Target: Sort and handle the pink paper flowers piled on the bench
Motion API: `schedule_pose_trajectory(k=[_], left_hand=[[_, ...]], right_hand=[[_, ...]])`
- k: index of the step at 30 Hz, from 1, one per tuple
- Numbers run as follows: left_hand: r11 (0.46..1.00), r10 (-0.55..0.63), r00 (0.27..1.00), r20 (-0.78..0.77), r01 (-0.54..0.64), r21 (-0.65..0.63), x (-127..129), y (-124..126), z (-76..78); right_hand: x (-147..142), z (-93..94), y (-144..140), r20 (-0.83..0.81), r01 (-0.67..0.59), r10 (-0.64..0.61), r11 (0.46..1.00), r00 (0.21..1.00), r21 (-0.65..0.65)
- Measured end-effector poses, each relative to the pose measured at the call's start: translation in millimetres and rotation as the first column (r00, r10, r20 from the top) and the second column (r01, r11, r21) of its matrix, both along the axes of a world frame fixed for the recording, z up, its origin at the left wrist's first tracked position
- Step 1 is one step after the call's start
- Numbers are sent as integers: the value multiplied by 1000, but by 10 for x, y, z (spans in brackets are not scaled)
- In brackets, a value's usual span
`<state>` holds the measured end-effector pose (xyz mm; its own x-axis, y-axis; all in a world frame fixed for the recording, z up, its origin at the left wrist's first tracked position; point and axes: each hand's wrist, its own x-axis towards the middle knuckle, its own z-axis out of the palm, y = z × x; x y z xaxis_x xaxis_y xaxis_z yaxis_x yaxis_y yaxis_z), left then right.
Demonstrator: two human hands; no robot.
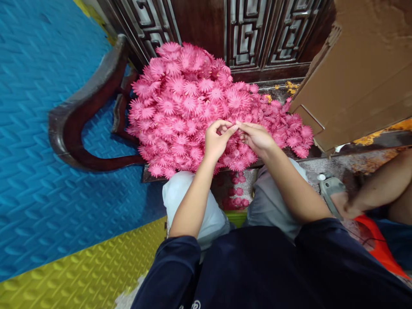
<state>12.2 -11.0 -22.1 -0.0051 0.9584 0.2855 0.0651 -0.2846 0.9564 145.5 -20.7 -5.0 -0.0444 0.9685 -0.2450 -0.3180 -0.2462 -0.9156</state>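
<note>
Left hand (pixel 215 139): raised over the near side of the pink heap, thumb and index finger reaching to the right until their tips come close to the other hand's.
Right hand (pixel 257 138): angled in from the other side, thumb and index finger drawn together, the remaining fingers curled under.
Fingertips: the two hands meet at the tips in a fine pinch; whether anything small sits between them cannot be told.
Pink daisy-like flowers (pixel 189 107): piled in a thick mound beneath and beyond the hands, highest at the left and thinning toward the right.
Worktop (pixel 151 175): dark wood, bearing the mound, with a curved armrest (pixel 77 141) at its left end and a lattice back (pixel 247 38) behind.
Fallen flowers (pixel 238 191): several pink heads low down, between the person's knees.
Cardboard box (pixel 363 68): just right of the mound, with orange-yellow flowers (pixel 291 86) near its left edge.
Left side: a blue textured surface (pixel 32 107) bordered by a yellow textured strip (pixel 96 266).
Neighbour: another person's bare foot in a grey-green sandal (pixel 331 193), at the right.
</note>
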Motion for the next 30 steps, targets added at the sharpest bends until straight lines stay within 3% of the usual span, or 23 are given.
schedule_pose_trajectory(k=[3,7,11,20,23,26,30], left_hand=[[999,38,999,28,-38,-25,-3,8,6],[999,-5,1000,-17,5,-42,-26,17,36],[997,-9,999,46,13,-74,-49,26,44],[1000,4,993,117,-5,3,-20,33,-3],[996,83,981,174,-76,-47,-22,71,-5],[972,233,937,261,-220,-80,-112,143,-14],[918,385,885,263,-396,-11,-290,218,-35]], right_hand=[[1,24,-4,-6,-18,18,1000,1000,5],[-5,38,-11,2,-26,26,1000,1000,-9],[-20,26,-15,-51,-27,26,999,998,-20],[-53,-17,-13,-6,8,-8,999,1000,-54],[-37,-10,-4,-27,48,-50,996,998,-79],[15,-8,27,-47,132,-138,986,989,-105],[107,-52,83,-45,219,-223,972,974,-82]])
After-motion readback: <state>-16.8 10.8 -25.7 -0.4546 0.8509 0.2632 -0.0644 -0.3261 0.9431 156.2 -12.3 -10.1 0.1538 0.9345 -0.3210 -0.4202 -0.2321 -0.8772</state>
